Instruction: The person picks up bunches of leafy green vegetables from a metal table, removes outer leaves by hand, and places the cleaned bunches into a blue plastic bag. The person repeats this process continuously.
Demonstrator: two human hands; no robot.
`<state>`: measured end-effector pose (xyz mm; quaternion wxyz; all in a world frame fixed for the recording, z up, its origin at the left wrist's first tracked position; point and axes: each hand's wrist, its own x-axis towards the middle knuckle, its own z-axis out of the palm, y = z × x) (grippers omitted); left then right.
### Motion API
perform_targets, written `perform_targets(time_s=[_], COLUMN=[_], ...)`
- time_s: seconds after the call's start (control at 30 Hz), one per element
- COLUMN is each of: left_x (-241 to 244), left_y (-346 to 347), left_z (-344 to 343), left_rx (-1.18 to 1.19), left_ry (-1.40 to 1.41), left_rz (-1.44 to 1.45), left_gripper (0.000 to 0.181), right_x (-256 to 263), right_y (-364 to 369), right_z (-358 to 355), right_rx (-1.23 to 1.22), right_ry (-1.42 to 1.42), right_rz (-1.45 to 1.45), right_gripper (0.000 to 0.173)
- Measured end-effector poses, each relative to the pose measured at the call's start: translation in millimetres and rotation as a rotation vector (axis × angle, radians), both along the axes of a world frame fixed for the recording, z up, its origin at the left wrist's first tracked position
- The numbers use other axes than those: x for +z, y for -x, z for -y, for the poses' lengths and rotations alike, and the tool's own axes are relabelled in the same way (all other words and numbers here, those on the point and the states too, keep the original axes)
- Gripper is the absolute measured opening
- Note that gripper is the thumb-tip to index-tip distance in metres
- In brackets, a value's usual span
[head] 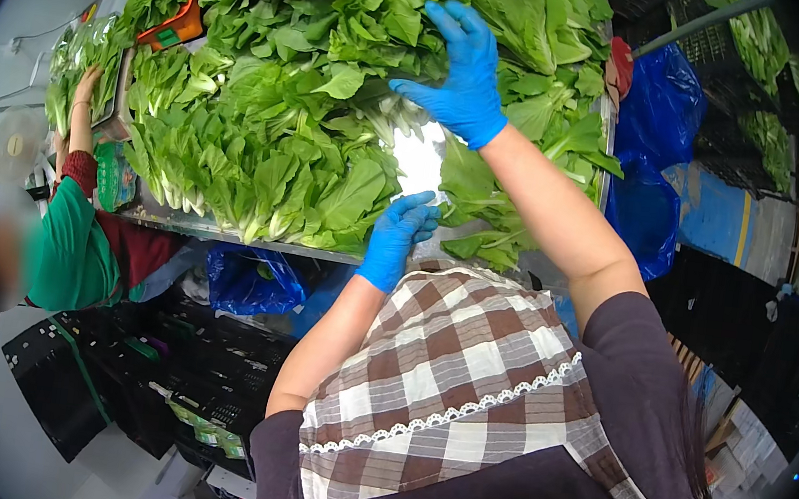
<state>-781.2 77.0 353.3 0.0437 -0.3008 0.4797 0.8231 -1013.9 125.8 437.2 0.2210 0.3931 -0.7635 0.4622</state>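
Observation:
Both my hands wear blue gloves over a metal worktable (464, 236) heaped with leafy greens (266, 123). My right hand (468, 72) reaches over the upper part of the heap, its fingers spread and nothing visible in its grasp. Near the table's front edge is my left hand (401, 238), fingers loosely bent, with no thing visible in them. A patch of bare metal shines brightly between the two hands. Pale stems of a leafy bunch (400, 116) lie just below my right hand. Loose leaves (488, 248) rest to the right of my left hand.
At left, a person in a green top (78, 250) has a hand on bagged greens (82, 84). An orange basket (181, 21) holds leaves. Blue plastic bags (645, 203) hang at right, another bag (255, 285) below the table's front edge. Black crates (187, 366) stand at lower left.

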Motion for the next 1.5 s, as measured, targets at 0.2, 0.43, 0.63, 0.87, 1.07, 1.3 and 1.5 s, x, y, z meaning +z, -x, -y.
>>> perform_targets(time_s=[0.2,0.43,0.63,0.87,1.07,1.3,1.5], left_x=[32,109,103,86,116,129,99], left_y=[35,114,166,161,99,41,14], left_z=[28,103,123,163,179,171,117], left_rx=[0.17,0.081,0.169,0.28,0.658,0.62,0.377], left_ry=[0.797,1.654,1.585,0.766,0.587,0.047,-0.263], left_rz=[-0.25,-0.401,-0.588,-0.89,-0.69,-0.587,-0.368], left_gripper=[0.068,0.119,0.105,0.043,0.042,0.042,0.049], right_x=[3,18,37,49,2,-41,-25], right_y=[38,33,-10,-59,-106,-100,-80], right_z=[17,11,33,34,-28,-71,-88], right_rx=[0.022,0.152,0.037,0.266,0.469,0.428,0.43], right_ry=[-0.215,-0.308,-0.262,-0.196,-0.199,-0.025,0.415], right_rz=[-0.023,0.092,-0.215,-0.134,0.246,0.768,1.01], right_gripper=[0.113,0.068,0.044,0.056,0.052,0.044,0.035])
